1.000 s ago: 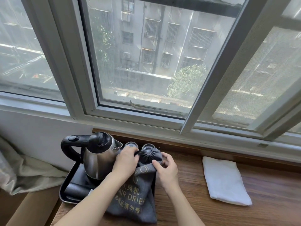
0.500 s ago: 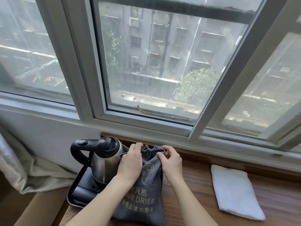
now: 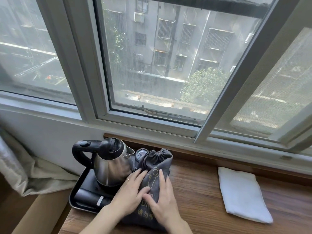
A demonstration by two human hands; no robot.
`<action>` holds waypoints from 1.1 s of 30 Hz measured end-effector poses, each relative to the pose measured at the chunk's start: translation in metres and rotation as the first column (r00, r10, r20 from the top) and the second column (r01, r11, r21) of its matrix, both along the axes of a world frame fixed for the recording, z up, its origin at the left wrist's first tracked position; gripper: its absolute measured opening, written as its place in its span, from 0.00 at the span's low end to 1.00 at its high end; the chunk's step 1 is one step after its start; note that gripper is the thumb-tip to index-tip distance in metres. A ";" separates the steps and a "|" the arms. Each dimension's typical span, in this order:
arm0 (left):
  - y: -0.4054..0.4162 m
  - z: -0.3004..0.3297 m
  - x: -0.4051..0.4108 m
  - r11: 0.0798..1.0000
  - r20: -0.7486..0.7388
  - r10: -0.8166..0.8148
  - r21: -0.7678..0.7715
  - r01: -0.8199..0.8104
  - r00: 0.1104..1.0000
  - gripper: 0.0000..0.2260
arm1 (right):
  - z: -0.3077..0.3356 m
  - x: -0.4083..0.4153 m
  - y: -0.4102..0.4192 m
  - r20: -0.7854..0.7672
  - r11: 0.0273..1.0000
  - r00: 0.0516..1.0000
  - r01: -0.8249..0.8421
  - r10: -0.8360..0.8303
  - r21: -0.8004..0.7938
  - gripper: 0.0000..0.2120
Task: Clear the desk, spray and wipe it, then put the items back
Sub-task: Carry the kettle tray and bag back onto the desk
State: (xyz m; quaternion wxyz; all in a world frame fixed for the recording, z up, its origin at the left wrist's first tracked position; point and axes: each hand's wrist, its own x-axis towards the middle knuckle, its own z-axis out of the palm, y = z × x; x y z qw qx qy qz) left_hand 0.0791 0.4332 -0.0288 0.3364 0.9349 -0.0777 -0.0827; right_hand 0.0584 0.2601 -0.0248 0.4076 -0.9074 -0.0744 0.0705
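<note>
A dark grey drawstring hair-dryer bag (image 3: pixel 157 163) lies on the wooden desk (image 3: pixel 199 191), its cinched top leaning against the black tray (image 3: pixel 74 198). My left hand (image 3: pixel 130 191) and my right hand (image 3: pixel 162 200) both rest flat on the bag with straight fingers, side by side. On the tray stands a steel kettle (image 3: pixel 111 162) with a black handle, and behind the bag a lidded cup (image 3: pixel 141 153) shows partly. A folded white cloth (image 3: pixel 241 194) lies on the desk to the right.
The window sill and frame (image 3: pixel 168 130) run along the desk's back edge. A black box (image 3: pixel 91 199) lies at the tray's front. A beige curtain (image 3: pixel 33 171) hangs bunched at the left, past the desk's left edge.
Both hands left the bag's drawstring top and slid down onto its body, now lying flat. The bag's mouth is cinched and lies lower against the tray.
</note>
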 end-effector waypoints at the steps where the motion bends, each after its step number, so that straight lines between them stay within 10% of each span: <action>1: 0.000 -0.002 0.001 1.000 -0.033 0.006 0.006 -0.006 0.999 0.30 | -0.001 0.002 0.000 -0.024 1.000 1.000 -0.001 0.001 -0.016 0.50; 33: -0.025 0.041 0.026 0.969 0.113 0.197 -0.175 -0.176 0.974 0.42 | 0.014 0.023 -0.017 0.026 0.995 0.998 0.066 -0.064 -0.076 0.42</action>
